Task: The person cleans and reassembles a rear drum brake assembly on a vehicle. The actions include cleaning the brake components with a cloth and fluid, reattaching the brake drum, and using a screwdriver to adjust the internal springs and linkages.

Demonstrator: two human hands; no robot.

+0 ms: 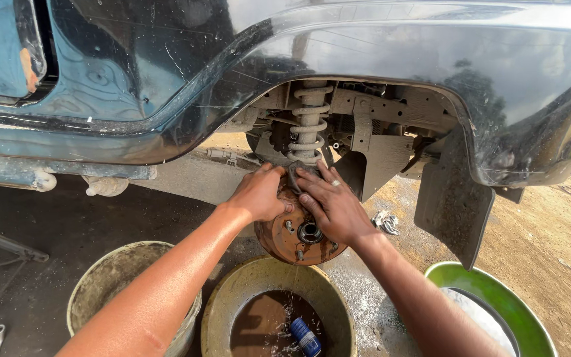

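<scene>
Under the wheel arch, both hands (pixel 299 195) press a grey rag (pixel 297 173) onto the rusty brake drum (pixel 299 238) (studs bare).

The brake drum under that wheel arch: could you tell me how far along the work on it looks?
Done: the wheel is off, leaving the rusty brake drum and its studs bare. In hand: the left hand and right hand press on the drum's top, with a dark rag between them, above a basin of brown water. Left: the drum's lower face looks rusty and dirty, and no wheel is in view.
</scene>
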